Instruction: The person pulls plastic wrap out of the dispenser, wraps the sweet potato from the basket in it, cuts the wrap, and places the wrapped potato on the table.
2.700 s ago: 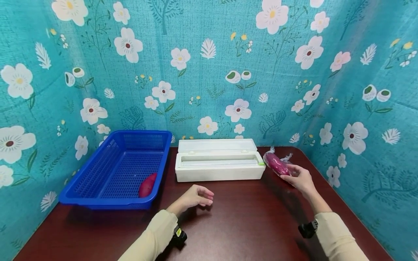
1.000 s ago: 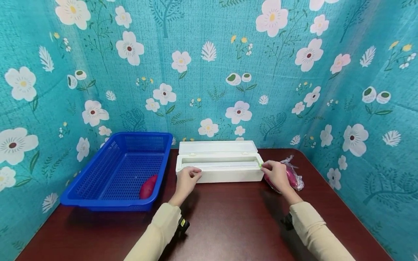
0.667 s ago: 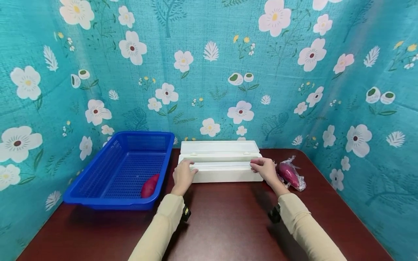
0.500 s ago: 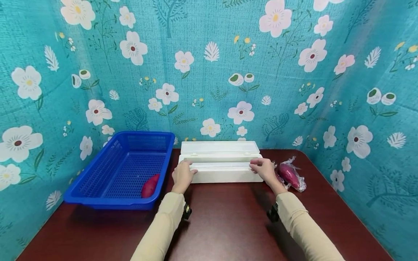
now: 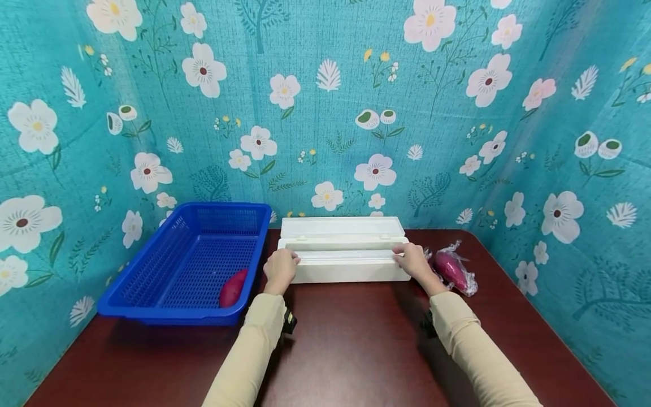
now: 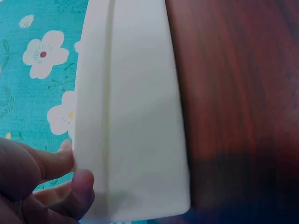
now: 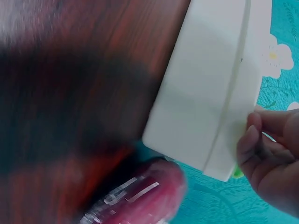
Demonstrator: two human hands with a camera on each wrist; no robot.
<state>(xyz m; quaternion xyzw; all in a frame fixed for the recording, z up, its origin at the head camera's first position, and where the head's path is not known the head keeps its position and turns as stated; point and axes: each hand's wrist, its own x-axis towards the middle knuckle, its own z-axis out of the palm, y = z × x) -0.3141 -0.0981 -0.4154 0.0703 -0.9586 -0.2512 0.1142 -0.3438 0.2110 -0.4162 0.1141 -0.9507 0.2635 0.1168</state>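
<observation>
A long white plastic-wrap dispenser (image 5: 351, 274) lies across the table with its lid (image 5: 343, 228) raised and a pale roll (image 5: 351, 254) inside. At its left end is my left hand (image 5: 281, 268), fingers bent, with thumb and fingertips at the front rim; I cannot tell whether they grip film. My right hand (image 5: 414, 263) is at the right end of the same rim, thumb and index tips meeting in a pinch where the film's edge lies. The clear film itself hardly shows. Beside those fingers is a green slider (image 7: 238, 172).
Film-wrapped red sweet potatoes (image 5: 451, 270) rest right of the dispenser, close to my right wrist; one wrapped sweet potato (image 7: 149, 191) shows large in the right wrist view. A blue basket (image 5: 163, 315) on the left holds an unwrapped sweet potato (image 5: 233, 288). Patterned cloth (image 5: 325, 113) stands behind.
My right hand has let go of a wrapped sweet potato, reached the green slider, then shifted left along the rim. My left hand has moved from the table to the dispenser's left end.
</observation>
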